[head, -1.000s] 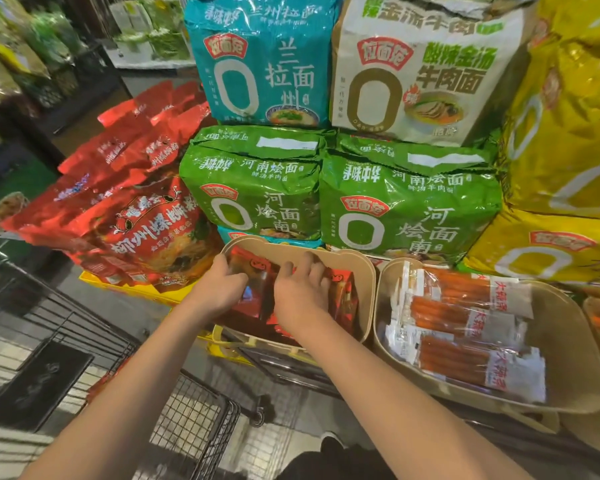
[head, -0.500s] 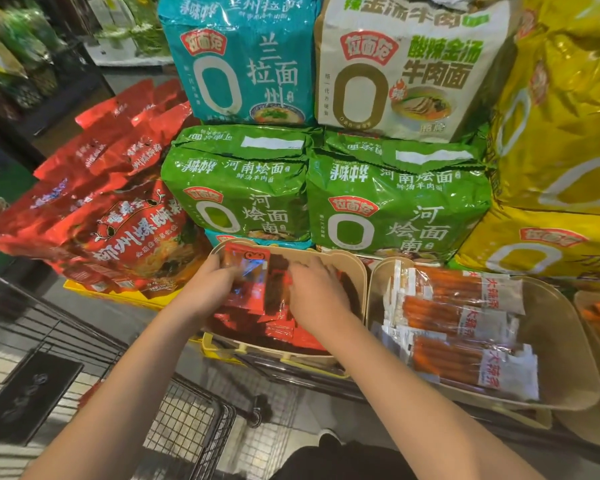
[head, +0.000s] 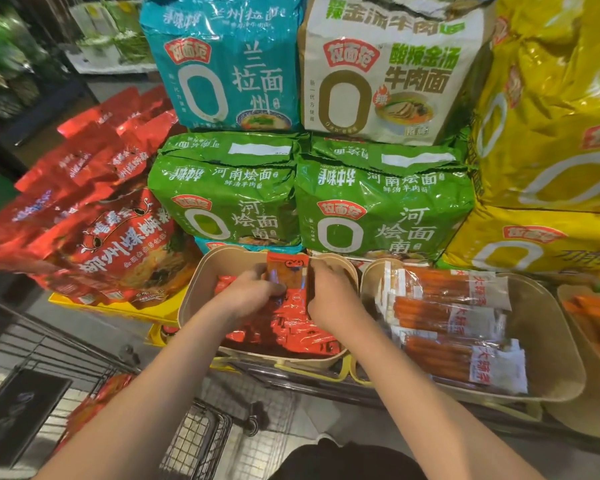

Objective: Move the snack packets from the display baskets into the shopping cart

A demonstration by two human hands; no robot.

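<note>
Gripping red packets [head: 286, 271] upright in the left basket [head: 201, 289]: left hand [head: 248, 294] and right hand [head: 329, 292] both clamped on them.

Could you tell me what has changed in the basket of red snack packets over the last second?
The left hand and right hand were reaching flat into the left basket; now they grip a red snack packet between them, raised upright at the far rim. The sausage packets in the right basket, the noodle bags and the shopping cart stayed put.
</note>
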